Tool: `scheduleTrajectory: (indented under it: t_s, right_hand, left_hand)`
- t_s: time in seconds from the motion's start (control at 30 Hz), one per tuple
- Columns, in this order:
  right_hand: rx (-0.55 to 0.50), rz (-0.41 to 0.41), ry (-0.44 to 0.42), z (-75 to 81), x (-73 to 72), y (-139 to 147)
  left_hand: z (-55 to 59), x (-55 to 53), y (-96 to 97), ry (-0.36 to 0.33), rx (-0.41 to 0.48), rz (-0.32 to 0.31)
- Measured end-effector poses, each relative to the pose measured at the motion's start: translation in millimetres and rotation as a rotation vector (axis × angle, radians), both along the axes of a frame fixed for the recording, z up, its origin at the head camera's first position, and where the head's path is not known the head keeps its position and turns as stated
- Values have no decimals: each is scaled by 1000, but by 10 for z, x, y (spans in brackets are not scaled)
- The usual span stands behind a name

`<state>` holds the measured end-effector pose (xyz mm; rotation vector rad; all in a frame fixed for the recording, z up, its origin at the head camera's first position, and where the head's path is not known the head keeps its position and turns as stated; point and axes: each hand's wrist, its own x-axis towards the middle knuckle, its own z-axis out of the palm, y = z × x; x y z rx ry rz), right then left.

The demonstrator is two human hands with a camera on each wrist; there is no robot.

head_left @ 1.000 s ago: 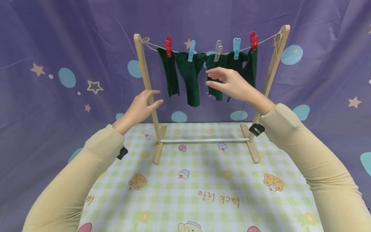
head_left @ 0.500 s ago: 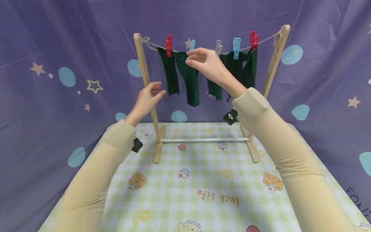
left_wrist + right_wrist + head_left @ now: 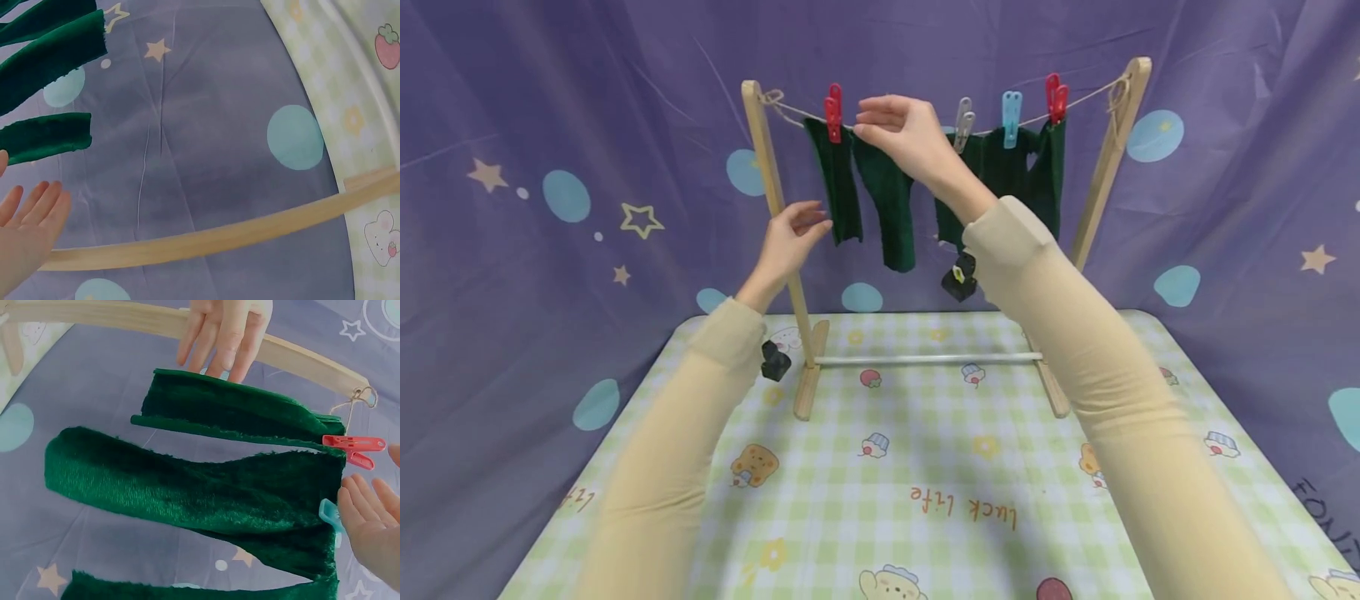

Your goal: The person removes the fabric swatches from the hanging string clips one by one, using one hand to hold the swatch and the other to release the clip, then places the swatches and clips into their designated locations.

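Several dark green cloth pieces hang from a string line, among them a narrow strip (image 3: 841, 192) at the left and a longer piece (image 3: 891, 225) beside it. My right hand (image 3: 910, 137) is raised at the line, its fingers extended near the left red clothespin (image 3: 833, 117) and holding nothing. It hides a light blue clothespin (image 3: 330, 514) from the head view; the right wrist view shows that one beside the fingers. Lower, my left hand (image 3: 790, 243) hovers by the left post, its fingers loosely bent and apart from the narrow strip.
Wooden posts (image 3: 766, 150) carry the line, joined low down by a white rod (image 3: 925, 359). Farther right are a grey clothespin (image 3: 964, 125), another blue clothespin (image 3: 1011, 119) and a red clothespin (image 3: 1056, 100). A checked cloth (image 3: 925, 450) covers the table; a purple curtain (image 3: 587, 100) hangs behind.
My right hand has moved left and up, from in front of the middle cloths to the left part of the line. The left hand has risen slightly and shifted right.
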<state>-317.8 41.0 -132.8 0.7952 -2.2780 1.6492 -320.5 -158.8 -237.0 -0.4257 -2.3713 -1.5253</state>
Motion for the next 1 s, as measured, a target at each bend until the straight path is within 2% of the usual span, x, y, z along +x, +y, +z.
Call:
scheduleTrajectory:
  t_s: [0.17,0.27,0.37,0.53,0.73,0.87,1.0]
  right_hand:
    - [-76,5,-64,38,19,-36]
    - [-97,4,-70,60,-36,-73]
    - [-87,0,-62,70,-126,-116]
    - [-61,-12,-96,88,-206,-187]
    - [-88,-28,-118,102,-213,-270]
    - [-79,-45,-114,81,-207,-294]
    - [-60,-52,-99,59,-196,-287]
  left_hand:
    - [-9,-46,33,-31,45,-20]
    - [-14,-78,43,-30,71,-11]
    - [-18,-104,48,-32,95,-9]
    - [-29,-134,61,-71,59,-7]
    - [-31,-158,110,-66,83,44]
    - [-50,-169,137,-61,104,101]
    - [-75,-170,152,-54,173,128]
